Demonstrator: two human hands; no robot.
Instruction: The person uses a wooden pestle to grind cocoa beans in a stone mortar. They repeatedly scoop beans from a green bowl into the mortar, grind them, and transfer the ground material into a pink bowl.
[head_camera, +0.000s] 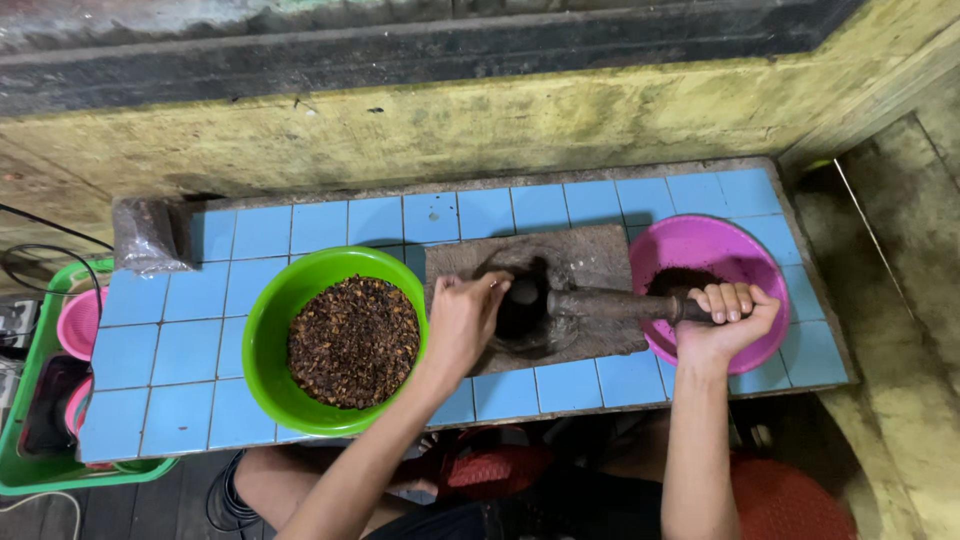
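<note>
A flat grey grinding stone (590, 255) lies on the blue-tiled counter (190, 350). My right hand (727, 322) grips the end of a dark stone roller (610, 303) that lies across the slab. My left hand (463, 315) rests on the slab's left part, fingers curled at a dark ground mass (522, 308) by the roller's head. A green bowl (270, 330) full of dark dried spices (352, 341) sits just left of the slab. A pink bowl (715, 250) holding some dark ground material (680, 280) stands right of it, under my right hand.
A clear plastic bag of dark contents (148, 236) lies at the counter's back left corner. A green crate (45, 420) with pink containers (80, 322) stands left of the counter. A yellowed wall (450, 120) runs behind; red plastic items (790, 500) sit below.
</note>
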